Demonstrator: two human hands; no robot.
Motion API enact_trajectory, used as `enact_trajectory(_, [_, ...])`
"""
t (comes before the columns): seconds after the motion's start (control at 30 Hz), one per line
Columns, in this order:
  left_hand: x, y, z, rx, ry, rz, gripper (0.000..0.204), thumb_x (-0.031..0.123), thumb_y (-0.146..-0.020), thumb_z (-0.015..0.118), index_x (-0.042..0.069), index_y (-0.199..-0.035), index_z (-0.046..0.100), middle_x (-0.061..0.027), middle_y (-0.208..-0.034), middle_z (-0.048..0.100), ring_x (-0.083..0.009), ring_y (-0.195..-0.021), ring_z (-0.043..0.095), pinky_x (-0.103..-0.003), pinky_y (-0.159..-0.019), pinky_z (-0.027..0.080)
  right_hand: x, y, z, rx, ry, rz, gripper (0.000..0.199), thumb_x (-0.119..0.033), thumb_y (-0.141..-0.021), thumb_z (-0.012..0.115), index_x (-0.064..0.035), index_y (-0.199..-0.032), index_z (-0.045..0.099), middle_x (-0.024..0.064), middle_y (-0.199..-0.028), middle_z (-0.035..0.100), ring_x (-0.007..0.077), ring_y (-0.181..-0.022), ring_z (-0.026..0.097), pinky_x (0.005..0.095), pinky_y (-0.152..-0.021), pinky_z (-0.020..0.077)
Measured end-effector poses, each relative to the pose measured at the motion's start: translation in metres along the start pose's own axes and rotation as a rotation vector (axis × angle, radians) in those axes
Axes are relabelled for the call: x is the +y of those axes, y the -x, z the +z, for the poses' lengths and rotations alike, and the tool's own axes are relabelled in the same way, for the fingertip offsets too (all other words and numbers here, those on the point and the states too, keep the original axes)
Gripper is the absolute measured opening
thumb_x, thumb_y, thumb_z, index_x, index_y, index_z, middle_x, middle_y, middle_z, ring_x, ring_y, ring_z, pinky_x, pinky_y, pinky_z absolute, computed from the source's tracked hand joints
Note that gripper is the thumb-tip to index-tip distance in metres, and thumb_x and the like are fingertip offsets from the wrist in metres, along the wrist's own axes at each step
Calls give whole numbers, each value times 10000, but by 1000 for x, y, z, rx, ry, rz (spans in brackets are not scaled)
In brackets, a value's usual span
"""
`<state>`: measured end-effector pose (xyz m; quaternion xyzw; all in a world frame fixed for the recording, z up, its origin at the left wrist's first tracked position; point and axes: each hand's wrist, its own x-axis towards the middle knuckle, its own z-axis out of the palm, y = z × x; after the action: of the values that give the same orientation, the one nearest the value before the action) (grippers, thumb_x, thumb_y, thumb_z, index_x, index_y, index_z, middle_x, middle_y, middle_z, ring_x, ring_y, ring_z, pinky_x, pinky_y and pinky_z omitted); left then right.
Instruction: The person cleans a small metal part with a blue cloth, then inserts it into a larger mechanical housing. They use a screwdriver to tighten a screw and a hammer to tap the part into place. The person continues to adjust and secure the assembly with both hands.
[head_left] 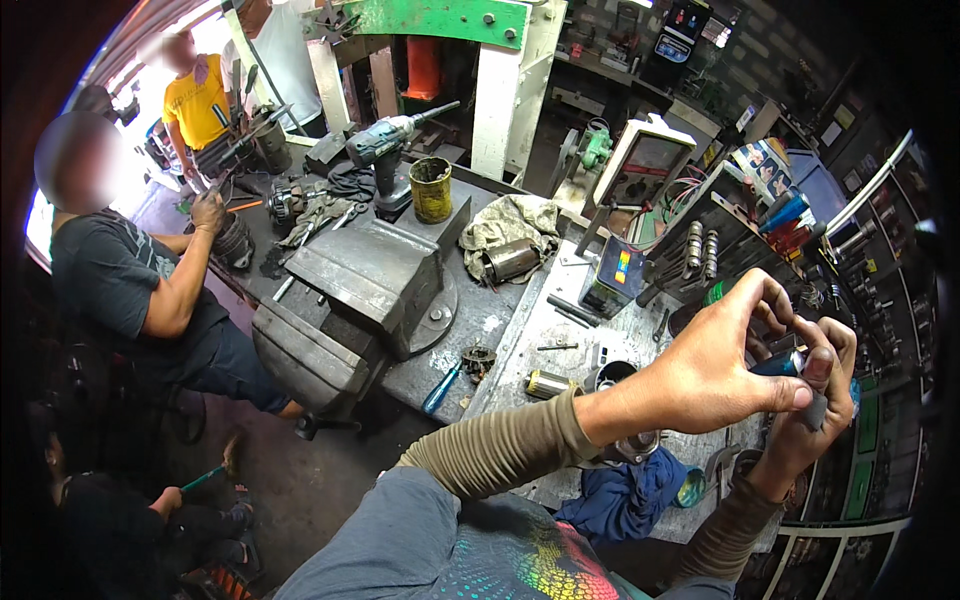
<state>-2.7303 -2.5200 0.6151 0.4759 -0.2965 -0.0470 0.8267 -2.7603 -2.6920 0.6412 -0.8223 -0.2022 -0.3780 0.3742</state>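
My left hand (700,370) and my right hand (830,375) meet at the right, raised above the bench. Between them is a small dark blue cylindrical part (778,364) with a shiny end; fingers of both hands curl round it. A small grey flat piece (815,410) shows below the thumbs, pinched at my right hand; its kind I cannot make out. Under my left forearm lie a small motor armature (552,384) and an open round metal housing (612,375). A blue cloth (625,495) is bunched on the bench below my wrists.
A large bench vise (370,285) stands on the metal table, near an impact wrench (385,150) and a yellow can (431,190). A blue-handled screwdriver (442,388) lies at the table edge. A battery (612,278) and meter (645,165) stand behind. A co-worker (130,270) works at left.
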Motion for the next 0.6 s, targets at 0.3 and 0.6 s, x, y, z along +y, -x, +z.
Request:
enact_trajectory(0.3, [-3,4,9,15,68,12,459,353,-930,850,30,-1106,575,-32,-953,592,-101,-912,553,-297,-831,493,5,-5,-4,62,-49,-105,219,-106,-1026,678,24,-1185,754,118,-1217,686,190,-1079,646,329,-932,525])
enact_trajectory(0.6, [-20,3,30,127,-10,117,529,353,-900,882,53,-1162,535,-26,-1035,532,-99,-947,471,-301,-859,450,14,-3,0,148,-139,-163,233,-108,-993,758,-13,-1186,668,129,-1227,630,162,-1024,623,313,-884,525])
